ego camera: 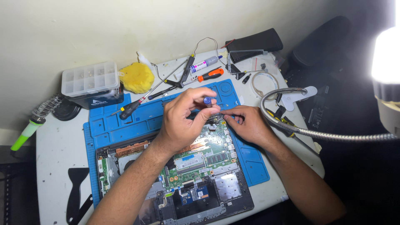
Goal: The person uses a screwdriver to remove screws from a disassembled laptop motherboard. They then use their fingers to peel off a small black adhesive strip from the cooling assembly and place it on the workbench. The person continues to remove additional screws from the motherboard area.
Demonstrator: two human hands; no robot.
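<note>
Gripping screwdriver, left hand, above laptop

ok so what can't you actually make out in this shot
- Head view: the screwdriver's tip, hidden under the left hand; only its blue cap shows.
- What the right hand pinches: too small, covered by the fingers.
- The lamp: blown out white, cut off by the right edge.
- The opened laptop: near edge cut off by the frame bottom, partly hidden by the left forearm.

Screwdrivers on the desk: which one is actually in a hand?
The blue-capped screwdriver, upright in the left hand over the open laptop. The orange-handled one and the black-handled one lie untouched.
</note>
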